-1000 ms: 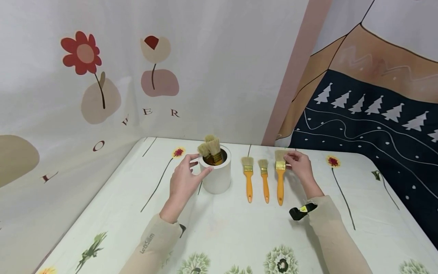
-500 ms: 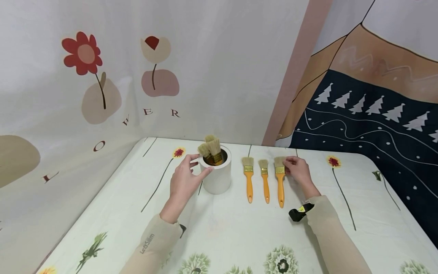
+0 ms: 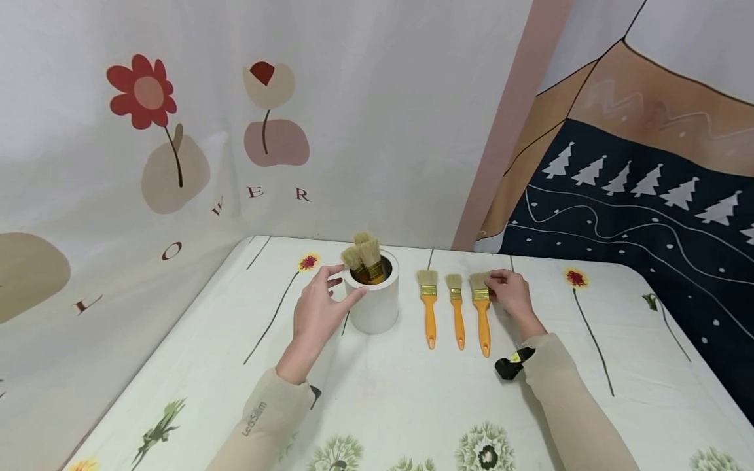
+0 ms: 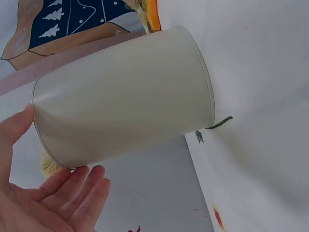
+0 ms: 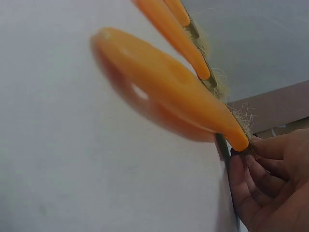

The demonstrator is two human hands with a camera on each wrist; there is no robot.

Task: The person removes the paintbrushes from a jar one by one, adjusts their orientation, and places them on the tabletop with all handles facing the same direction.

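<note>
My left hand (image 3: 321, 311) holds a white cylindrical cup (image 3: 375, 312) near its rim, thumb on the near side and fingers on the left. Several bristle-up paintbrushes (image 3: 368, 254) lean in the cup. At the right end of a row, my right hand (image 3: 512, 294) pinches a wide paintbrush (image 3: 483, 320) by the edge of its bristles. This brush has an orange handle (image 5: 159, 82) that points toward me. Left of it lie a small paintbrush (image 3: 457, 314) and a medium paintbrush (image 3: 429, 311), both orange-handled with brass-coloured ferrules.
A white flower-printed cloth covers the table (image 3: 400, 399). Behind it hangs a pale curtain (image 3: 377, 131) with flower prints, and a dark tree-patterned fabric (image 3: 636, 216) at the right. A black strap (image 3: 511, 366) shows at my right cuff.
My right hand has shifted the wide paintbrush slightly toward me and to the left, nearer the small one. The left hand and the cup have stayed in place.
</note>
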